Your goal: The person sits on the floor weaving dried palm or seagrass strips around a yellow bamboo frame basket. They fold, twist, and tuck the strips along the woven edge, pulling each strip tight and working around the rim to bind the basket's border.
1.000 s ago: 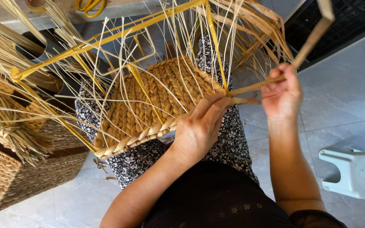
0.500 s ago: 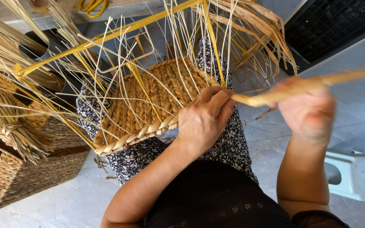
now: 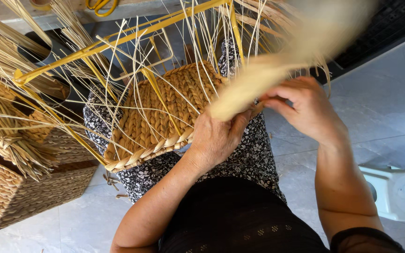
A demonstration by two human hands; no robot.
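At the lower left of the frame a finished woven basket (image 3: 22,194) stands on the pale tiled floor (image 3: 380,107), with a sheaf of loose straw (image 3: 5,61) rising above it at the upper left. Toward the centre, a half-woven basket panel (image 3: 165,112) of braided straw rests on the person's lap, stretched over a yellow wire frame (image 3: 118,37) whose thin stalks fan upward. The left hand (image 3: 219,136) lies on the panel's right edge, its fingers closed around the base of a thick straw strand (image 3: 268,79). The strand runs blurred toward the upper right. Just right of centre, the right hand (image 3: 308,110) pinches the same strand, fingers curled on it. At the lower right stands a white plastic stool (image 3: 399,192).
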